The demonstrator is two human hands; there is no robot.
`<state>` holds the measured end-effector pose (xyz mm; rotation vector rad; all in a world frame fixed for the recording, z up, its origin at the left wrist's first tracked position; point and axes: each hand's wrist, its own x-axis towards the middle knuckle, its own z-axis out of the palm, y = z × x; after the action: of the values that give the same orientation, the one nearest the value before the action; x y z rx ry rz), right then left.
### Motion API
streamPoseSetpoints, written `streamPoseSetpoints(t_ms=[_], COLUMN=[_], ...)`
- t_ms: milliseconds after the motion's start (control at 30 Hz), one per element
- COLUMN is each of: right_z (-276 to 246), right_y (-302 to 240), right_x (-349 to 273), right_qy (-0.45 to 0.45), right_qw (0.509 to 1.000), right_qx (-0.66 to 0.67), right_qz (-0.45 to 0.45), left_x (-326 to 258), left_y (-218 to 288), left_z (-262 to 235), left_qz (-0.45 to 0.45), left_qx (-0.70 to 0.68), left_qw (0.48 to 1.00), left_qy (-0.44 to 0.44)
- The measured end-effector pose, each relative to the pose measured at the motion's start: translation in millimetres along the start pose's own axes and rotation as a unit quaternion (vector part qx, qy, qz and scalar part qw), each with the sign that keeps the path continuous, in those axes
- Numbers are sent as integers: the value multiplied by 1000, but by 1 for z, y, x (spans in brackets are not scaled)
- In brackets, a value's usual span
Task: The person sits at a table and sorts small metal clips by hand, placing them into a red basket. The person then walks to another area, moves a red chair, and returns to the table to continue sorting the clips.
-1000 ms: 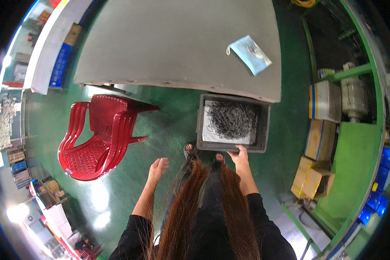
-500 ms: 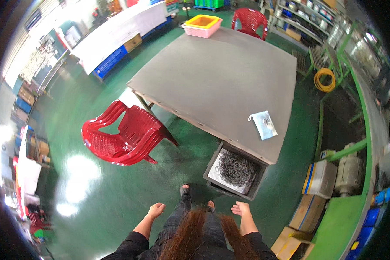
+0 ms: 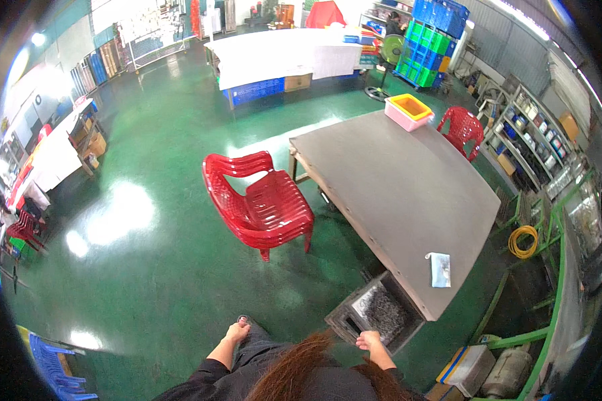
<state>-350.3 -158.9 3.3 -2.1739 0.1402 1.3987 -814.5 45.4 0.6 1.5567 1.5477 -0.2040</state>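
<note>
My left hand (image 3: 236, 332) hangs in front of my body, over my leg. Its fingers are curled in and no object shows in them. To the right, my right hand (image 3: 368, 339) is also loosely closed with nothing visible in it, and it overlaps the near side of a dark grey crate (image 3: 343, 321). Whether it touches the crate I cannot tell. Inside lies a heap of small black curled pieces (image 3: 389, 314) on a white sheet. The crate stands low, beside the near corner of a grey-topped table (image 3: 394, 187).
A light blue pouch (image 3: 440, 270) lies on the tabletop, and pink and yellow basins (image 3: 409, 111) stand at its far end. Stacked red plastic chairs (image 3: 261, 207) stand left of the table. A coiled yellow hose (image 3: 523, 242) hangs at the right. Farther off is a white-covered table (image 3: 281, 57).
My view has swung left and lifted, so the table and chairs sit farther right. The crate is closer, and my right hand now overlaps its near side.
</note>
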Motion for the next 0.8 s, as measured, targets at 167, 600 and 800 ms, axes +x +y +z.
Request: streamPoseSetpoints(t_ms=[167,600,800], right_z=[105,433,587], right_y=[-105,-283,-387], right_x=[-16,-93,-133], right_qy=[-17,-232,-336], right_qw=[996,850,735], right_qx=[-50,-443,-560], right_qz=[-68,-164,-183], left_x=[13,78,184], left_y=[-73,-145,-147], left_z=[-56,-308,-449], left_qz=[-96,-132,-64], left_qx=[-227,-448,-494], left_qw=[969,875,856], left_qy=[29,129,137])
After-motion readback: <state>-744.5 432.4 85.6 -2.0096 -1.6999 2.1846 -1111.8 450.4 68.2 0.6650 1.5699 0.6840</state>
